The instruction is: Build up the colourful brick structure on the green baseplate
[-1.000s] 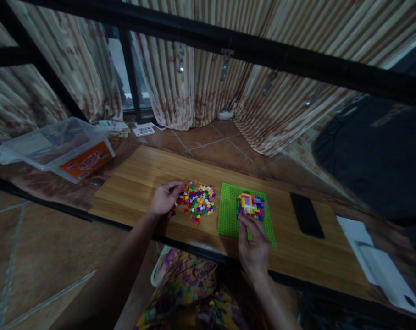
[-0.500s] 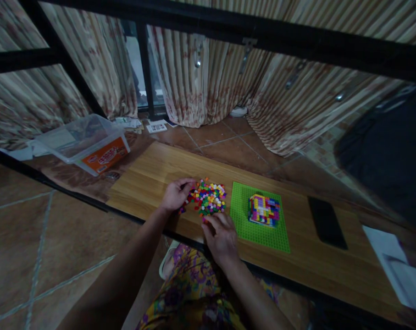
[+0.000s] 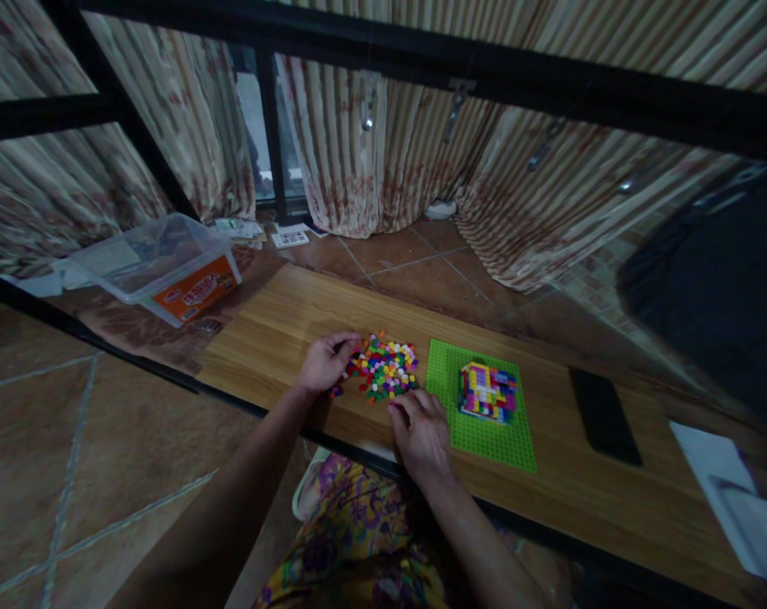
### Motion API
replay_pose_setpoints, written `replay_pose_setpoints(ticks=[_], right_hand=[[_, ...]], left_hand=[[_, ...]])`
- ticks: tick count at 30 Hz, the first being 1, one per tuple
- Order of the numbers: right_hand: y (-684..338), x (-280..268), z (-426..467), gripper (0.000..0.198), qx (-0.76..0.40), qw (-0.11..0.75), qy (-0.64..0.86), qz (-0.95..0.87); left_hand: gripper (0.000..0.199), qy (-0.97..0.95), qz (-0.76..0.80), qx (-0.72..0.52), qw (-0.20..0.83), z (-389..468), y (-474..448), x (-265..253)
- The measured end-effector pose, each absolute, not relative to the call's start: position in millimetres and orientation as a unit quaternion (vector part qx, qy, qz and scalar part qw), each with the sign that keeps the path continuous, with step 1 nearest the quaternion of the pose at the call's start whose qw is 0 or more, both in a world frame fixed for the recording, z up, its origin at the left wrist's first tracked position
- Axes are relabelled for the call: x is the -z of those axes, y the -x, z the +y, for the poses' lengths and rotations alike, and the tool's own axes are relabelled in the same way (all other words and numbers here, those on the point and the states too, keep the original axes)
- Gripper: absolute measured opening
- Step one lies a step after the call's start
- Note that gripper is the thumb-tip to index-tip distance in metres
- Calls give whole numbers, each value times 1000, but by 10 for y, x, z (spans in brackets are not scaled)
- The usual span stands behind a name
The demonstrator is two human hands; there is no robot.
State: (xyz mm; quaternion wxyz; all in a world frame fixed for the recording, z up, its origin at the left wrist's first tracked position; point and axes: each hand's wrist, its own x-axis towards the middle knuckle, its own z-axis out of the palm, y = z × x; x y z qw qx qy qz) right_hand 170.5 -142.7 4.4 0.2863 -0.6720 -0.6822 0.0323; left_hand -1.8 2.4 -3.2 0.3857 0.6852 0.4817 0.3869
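A loose pile of small colourful toy bricks (image 3: 386, 365) lies on the wooden board. My left hand (image 3: 325, 364) rests at the pile's left edge, thumb and forefinger pinched together; what they hold, if anything, is too small to make out. Just in front of the pile's right side is my right hand (image 3: 423, 436), its thumb and forefinger closed on what looks like a small pink brick (image 3: 393, 408). To the right, a green studded baseplate (image 3: 443, 397) carries a blocky multicoloured brick build (image 3: 486, 392), and neither hand touches it.
A black phone (image 3: 605, 416) lies right of the baseplate on the wooden tabletop (image 3: 282, 313). Left of the table stands a clear plastic box (image 3: 173, 262) with an orange label. Dark metal bars (image 3: 421, 63) cross in front of striped curtains. White papers (image 3: 713, 457) sit at far right.
My right hand has moved a little to the right, away from the pile's front edge towards the baseplate, still pinched. My left hand has stayed almost in place.
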Motion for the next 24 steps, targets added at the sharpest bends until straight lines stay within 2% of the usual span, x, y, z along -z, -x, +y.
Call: replay_pose_setpoints(ticks=[5,12,16,24], right_hand=[[-1701,-81,-1394,21,-47,321,686,-651],[-1799,-162,-1408,27,-176,433,703,-537],[-1866,-172,-1453,34,-230,452,701,-502],[-1888,-102,-1511,30,-203,471,705,-490]], left_hand=[[31,-690,477,-387,383,30,25,38],[32,-691,473,-387,386,35,28,38],[32,-687,478,-384,390,23,25,18],[32,-682,474,-393,394,41,21,55]])
